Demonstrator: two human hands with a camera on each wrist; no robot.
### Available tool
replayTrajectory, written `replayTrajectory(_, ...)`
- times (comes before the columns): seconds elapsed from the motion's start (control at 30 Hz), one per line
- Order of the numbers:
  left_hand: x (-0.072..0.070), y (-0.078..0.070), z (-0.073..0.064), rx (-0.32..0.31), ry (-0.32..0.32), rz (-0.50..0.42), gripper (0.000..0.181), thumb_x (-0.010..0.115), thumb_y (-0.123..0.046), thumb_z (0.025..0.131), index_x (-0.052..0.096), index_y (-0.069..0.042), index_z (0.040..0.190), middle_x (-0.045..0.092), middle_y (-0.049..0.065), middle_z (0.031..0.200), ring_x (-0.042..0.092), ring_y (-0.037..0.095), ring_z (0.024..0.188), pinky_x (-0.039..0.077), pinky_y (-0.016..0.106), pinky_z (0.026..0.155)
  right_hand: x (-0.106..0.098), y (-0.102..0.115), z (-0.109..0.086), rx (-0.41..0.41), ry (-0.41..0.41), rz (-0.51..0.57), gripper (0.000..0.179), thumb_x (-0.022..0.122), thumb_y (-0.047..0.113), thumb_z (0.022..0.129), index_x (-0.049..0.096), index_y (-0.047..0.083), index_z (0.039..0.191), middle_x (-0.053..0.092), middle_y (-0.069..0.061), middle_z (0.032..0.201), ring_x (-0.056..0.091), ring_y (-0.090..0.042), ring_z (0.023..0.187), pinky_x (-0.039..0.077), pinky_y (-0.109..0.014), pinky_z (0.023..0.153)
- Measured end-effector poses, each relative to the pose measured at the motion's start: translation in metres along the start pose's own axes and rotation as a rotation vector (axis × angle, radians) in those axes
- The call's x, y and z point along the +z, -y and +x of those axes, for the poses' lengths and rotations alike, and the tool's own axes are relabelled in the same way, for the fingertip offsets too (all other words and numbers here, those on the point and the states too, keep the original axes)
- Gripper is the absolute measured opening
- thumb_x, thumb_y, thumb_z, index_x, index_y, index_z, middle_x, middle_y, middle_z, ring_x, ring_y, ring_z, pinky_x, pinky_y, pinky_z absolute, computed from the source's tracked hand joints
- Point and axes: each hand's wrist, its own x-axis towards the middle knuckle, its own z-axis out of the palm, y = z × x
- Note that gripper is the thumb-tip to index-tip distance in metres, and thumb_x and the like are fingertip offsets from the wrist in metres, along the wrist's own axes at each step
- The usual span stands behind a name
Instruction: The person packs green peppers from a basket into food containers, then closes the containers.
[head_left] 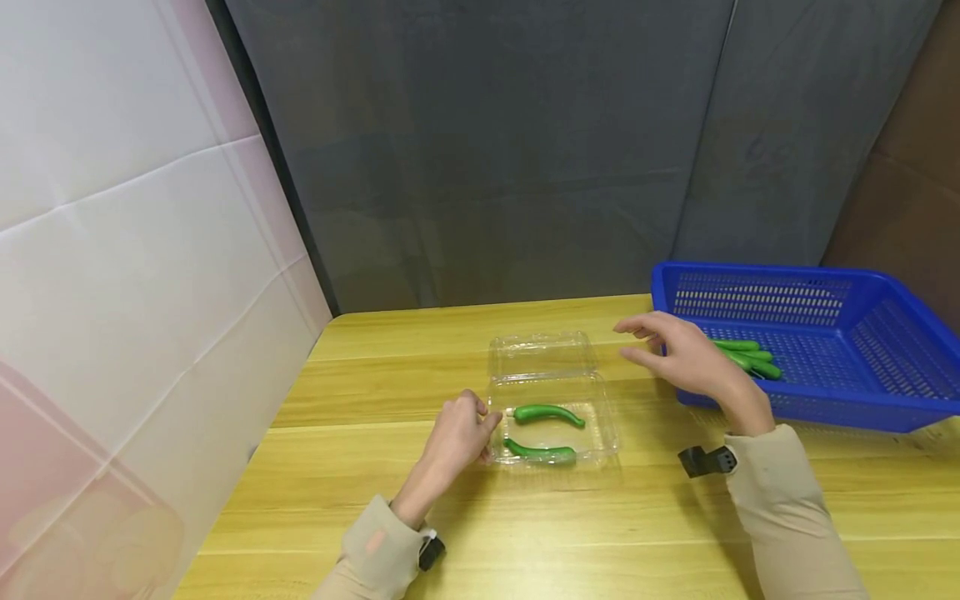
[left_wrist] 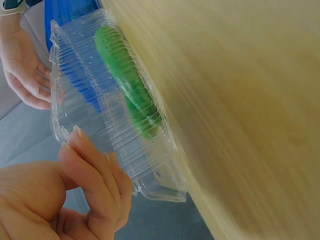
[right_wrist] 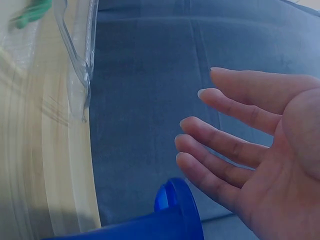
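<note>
Closest in, the beige left sleeve (head_left: 378, 546) crosses the table (head_left: 300, 500) from the near side, and past it the left hand (head_left: 457, 429) bends its fingers at the left rim of a clear container (head_left: 600, 433); whether they pinch the plastic, I can't tell from here. The container stands open, its lid (head_left: 543, 358) toward the table's far edge. In it lie two green chillies: a farther chilli (head_left: 547, 414) and a nearer chilli (head_left: 542, 452), slightly apart, both running left to right, roughly along that far edge.

To the right, the right hand (head_left: 678, 354) hangs with nothing in it, thumb and fingers apart, pointing left toward the container. Just beside it is the left rim of a blue basket (head_left: 862, 404), which takes up the table's far right. More chillies (head_left: 757, 358) lie bunched at the basket's left end, right of that hand, their long axes also roughly left to right. The right hand is clearly nearer the bunch; the left is nearer the pair.
</note>
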Motion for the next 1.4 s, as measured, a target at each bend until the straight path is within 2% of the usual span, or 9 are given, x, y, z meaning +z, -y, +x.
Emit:
replayTrajectory(0.5, 0.000, -0.001, -0.001, 0.000, -0.001, -0.001, 0.022, 0.064, -0.005, 0.099, 0.056, 0.014, 0.105, 0.058, 0.007, 0.062, 0.057, 0.009, 0.038, 0.051, 0.025, 0.035, -0.012, -0.009, -0.005, 0.069, -0.026, -0.020, 0.036, 0.063, 0.025, 0.102, 0.062, 0.003, 0.131, 0.063, -0.016, 0.127, 0.058, -0.036, 0.115, 0.052, -0.056, 0.097)
replayTrajectory(1.4, 0.001, -0.001, -0.001, -0.006, -0.009, -0.006, 0.022, 0.064, -0.006, 0.098, 0.056, 0.014, 0.104, 0.059, 0.008, 0.061, 0.056, 0.009, 0.038, 0.052, 0.026, 0.036, -0.021, -0.032, -0.013, 0.176, -0.052, 0.009, 0.037, 0.063, 0.022, 0.102, 0.060, 0.000, 0.132, 0.059, -0.027, 0.133, 0.055, -0.045, 0.121, 0.048, -0.062, 0.100)
